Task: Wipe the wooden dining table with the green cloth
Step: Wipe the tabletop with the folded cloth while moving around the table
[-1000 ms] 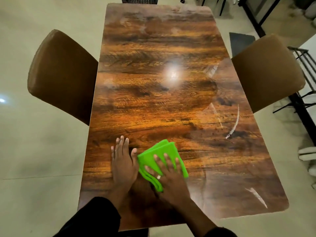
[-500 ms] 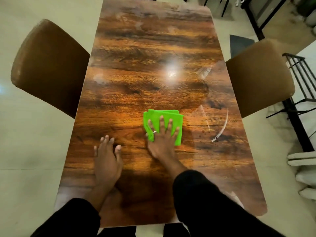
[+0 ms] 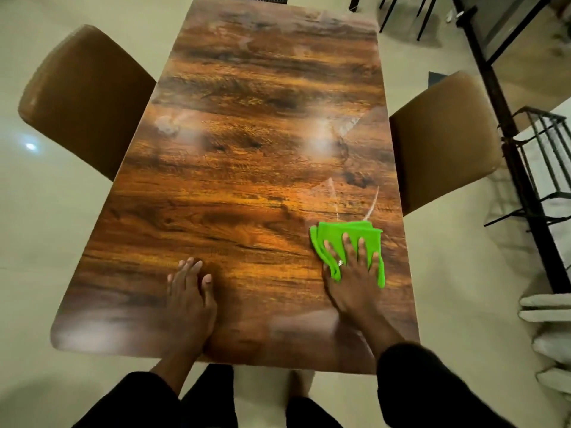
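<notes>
The glossy wooden dining table (image 3: 247, 168) fills the middle of the view, long side running away from me. A folded green cloth (image 3: 340, 234) lies on its near right part, close to the right edge. My right hand (image 3: 355, 279) presses flat on the cloth with fingers spread, a ring on one finger. My left hand (image 3: 191, 295) rests flat on the bare wood near the front edge, left of centre, fingers together and holding nothing. Dark sleeves cover both forearms.
A brown padded chair (image 3: 83, 97) stands at the table's left side and another brown chair (image 3: 445, 140) at its right. A black metal rack (image 3: 525, 168) stands further right. Pale smears (image 3: 168, 123) mark the tabletop. The floor is light tile.
My right hand slid the green cloth from the table's middle toward the right edge and a little nearer me. My left hand stayed flat near the front edge.
</notes>
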